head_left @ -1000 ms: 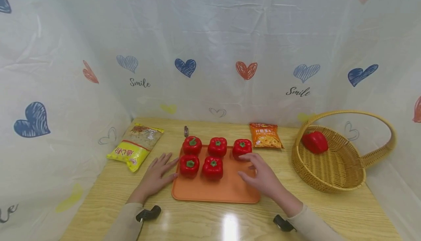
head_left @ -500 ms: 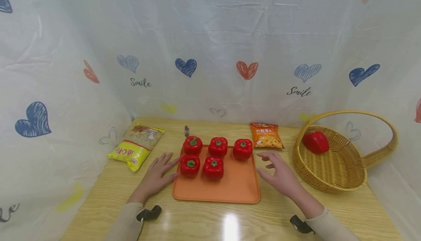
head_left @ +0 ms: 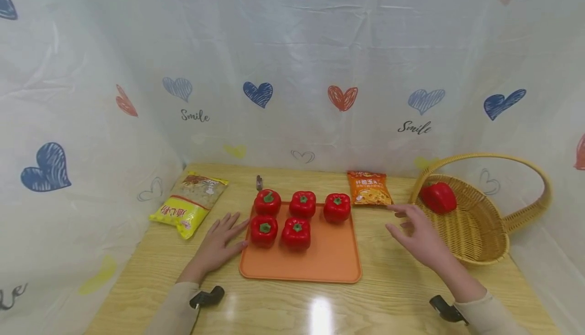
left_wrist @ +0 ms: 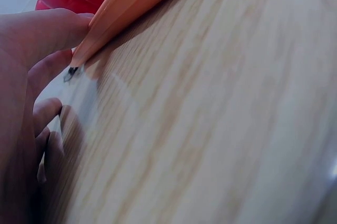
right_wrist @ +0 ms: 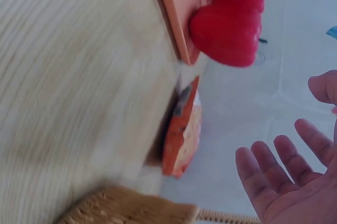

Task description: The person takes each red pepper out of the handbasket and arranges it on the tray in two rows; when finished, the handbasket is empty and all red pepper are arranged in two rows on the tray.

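An orange tray [head_left: 320, 266] lies on the wooden table with several red bell peppers [head_left: 296, 232] on its far half. My left hand [head_left: 219, 243] rests flat on the table, its fingers against the tray's left edge [left_wrist: 121, 10] beside the front-left pepper [head_left: 263, 230]. My right hand [head_left: 418, 236] hovers empty with spread fingers [right_wrist: 274, 168] between the tray and a wicker basket [head_left: 475, 243]. One more red pepper [head_left: 439, 197] lies inside the basket. The back-right pepper [right_wrist: 229, 23] sits at the tray's corner.
An orange snack packet [head_left: 369, 189] lies behind the tray, also in the right wrist view as the packet [right_wrist: 181, 134]. A yellow noodle bag [head_left: 189, 204] lies at the left. A small dark object [head_left: 258, 181] sits near the back. White heart-printed sheets wall the table.
My right hand has drawn away from the back-right pepper and moved right across the tray's edge toward the basket, empty. The left hand and the peppers have not moved.
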{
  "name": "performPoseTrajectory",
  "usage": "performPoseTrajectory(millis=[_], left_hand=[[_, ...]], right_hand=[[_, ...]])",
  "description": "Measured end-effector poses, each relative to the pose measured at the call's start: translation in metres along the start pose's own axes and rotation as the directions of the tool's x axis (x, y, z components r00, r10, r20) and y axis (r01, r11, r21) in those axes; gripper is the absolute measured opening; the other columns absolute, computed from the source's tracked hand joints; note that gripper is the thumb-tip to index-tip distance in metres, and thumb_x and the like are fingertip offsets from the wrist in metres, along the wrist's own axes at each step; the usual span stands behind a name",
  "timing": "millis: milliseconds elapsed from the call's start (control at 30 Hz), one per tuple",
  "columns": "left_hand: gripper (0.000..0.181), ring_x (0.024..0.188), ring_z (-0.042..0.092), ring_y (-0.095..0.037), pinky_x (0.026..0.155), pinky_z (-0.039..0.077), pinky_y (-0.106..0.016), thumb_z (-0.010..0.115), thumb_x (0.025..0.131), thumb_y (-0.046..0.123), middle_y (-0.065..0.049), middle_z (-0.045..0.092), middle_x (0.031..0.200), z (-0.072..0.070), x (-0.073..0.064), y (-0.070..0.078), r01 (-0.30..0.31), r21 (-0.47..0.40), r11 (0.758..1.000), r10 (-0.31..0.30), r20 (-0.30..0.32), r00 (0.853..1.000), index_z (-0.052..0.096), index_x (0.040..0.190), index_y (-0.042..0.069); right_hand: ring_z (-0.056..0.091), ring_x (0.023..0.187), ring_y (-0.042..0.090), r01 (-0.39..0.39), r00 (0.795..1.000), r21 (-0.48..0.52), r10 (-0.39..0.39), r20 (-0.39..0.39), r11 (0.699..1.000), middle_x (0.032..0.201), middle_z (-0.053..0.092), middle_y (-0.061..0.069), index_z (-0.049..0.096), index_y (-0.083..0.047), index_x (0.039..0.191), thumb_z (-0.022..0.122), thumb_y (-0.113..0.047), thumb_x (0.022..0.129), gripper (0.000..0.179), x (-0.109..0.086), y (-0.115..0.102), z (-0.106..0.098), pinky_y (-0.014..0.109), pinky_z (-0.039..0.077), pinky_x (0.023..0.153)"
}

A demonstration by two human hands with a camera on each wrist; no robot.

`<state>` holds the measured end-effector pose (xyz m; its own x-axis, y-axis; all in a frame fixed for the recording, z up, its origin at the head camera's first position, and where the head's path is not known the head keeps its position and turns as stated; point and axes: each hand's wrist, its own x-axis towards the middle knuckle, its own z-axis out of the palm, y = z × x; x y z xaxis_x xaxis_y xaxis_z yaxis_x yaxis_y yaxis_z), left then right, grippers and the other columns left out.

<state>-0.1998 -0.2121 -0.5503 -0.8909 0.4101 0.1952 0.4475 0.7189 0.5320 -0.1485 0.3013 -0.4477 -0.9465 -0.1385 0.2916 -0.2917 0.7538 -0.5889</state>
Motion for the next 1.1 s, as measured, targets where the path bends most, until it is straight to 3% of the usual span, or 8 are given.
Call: performPoseTrajectory(millis=[133,300,467,567,733,933,1100], left_hand=[[0.061,0.152,0.021,-0.044,0.122,0.009,-0.061,0.064,0.097,0.045,-0.018,0.035,0.162,0.000,0.000,0.000,-0.003,0.001,1.000,0.003,-0.002,1.000,0.052,0.152,0.021],[0.061,0.152,0.021,-0.044,0.122,0.009,-0.061,0.064,0.097,0.045,-0.018,0.035,0.161,0.000,0.000,0.001,-0.005,-0.001,1.000,0.005,-0.002,1.000,0.052,0.152,0.021],[0.060,0.152,0.021,-0.044,0.122,0.008,-0.061,0.064,0.097,0.045,-0.018,0.035,0.162,-0.001,-0.001,0.003,0.004,-0.001,1.000,-0.004,0.005,1.000,0.052,0.151,0.020],[0.060,0.152,0.020,-0.044,0.122,0.008,-0.061,0.064,0.098,0.046,-0.018,0.034,0.162,-0.002,-0.001,0.003,0.009,0.001,1.000,-0.009,0.009,1.000,0.052,0.151,0.021],[0.060,0.152,0.020,-0.044,0.122,0.008,-0.061,0.064,0.098,0.045,-0.019,0.034,0.162,-0.002,-0.001,0.003,0.008,0.001,1.000,-0.008,0.008,1.000,0.052,0.151,0.021],[0.061,0.151,0.021,-0.045,0.122,0.009,-0.062,0.064,0.097,0.045,-0.019,0.035,0.161,-0.002,-0.001,0.002,0.005,-0.004,1.000,-0.004,0.006,1.000,0.052,0.151,0.020],[0.061,0.152,0.021,-0.044,0.122,0.009,-0.061,0.065,0.097,0.045,-0.019,0.035,0.161,0.000,-0.001,0.001,0.000,0.001,1.000,0.000,0.002,1.000,0.052,0.151,0.021]], right_hand=[[0.059,0.104,0.029,-0.010,0.999,-0.046,0.009,-0.035,0.999,0.120,0.058,0.012,0.061,-0.004,0.131,0.075,-0.018,0.094,0.041,0.000,0.004,-0.017,0.027,0.058,0.079],[0.059,0.108,0.036,-0.069,0.997,-0.085,0.068,-0.019,0.994,0.123,0.056,0.015,0.059,-0.003,0.134,0.071,-0.026,0.098,0.045,-0.001,0.010,-0.042,0.033,0.059,0.081],[0.058,0.110,0.038,-0.090,0.996,-0.104,0.089,-0.015,0.990,0.125,0.057,0.019,0.056,0.001,0.136,0.070,-0.025,0.098,0.047,0.002,0.021,-0.058,0.015,0.049,0.081],[0.061,0.106,0.041,-0.108,0.994,-0.123,0.107,-0.012,0.987,0.126,0.056,0.022,0.054,0.003,0.137,0.070,-0.025,0.098,0.050,0.005,0.028,-0.065,0.023,0.054,0.081],[0.063,0.101,0.047,-0.142,0.989,-0.144,0.145,0.010,0.979,0.129,0.053,0.031,0.050,0.007,0.139,0.066,-0.028,0.101,0.054,0.011,0.043,-0.074,0.053,0.058,0.080],[0.057,0.109,0.048,-0.217,0.973,-0.162,0.228,0.046,0.963,0.129,0.052,0.033,0.047,0.010,0.140,0.061,-0.038,0.102,0.062,0.021,0.055,-0.085,0.060,0.054,0.082],[0.057,0.108,0.047,-0.245,0.963,-0.168,0.259,0.070,0.955,0.126,0.055,0.035,0.046,0.012,0.140,0.059,-0.040,0.103,0.065,0.032,0.063,-0.093,0.052,0.055,0.077]])
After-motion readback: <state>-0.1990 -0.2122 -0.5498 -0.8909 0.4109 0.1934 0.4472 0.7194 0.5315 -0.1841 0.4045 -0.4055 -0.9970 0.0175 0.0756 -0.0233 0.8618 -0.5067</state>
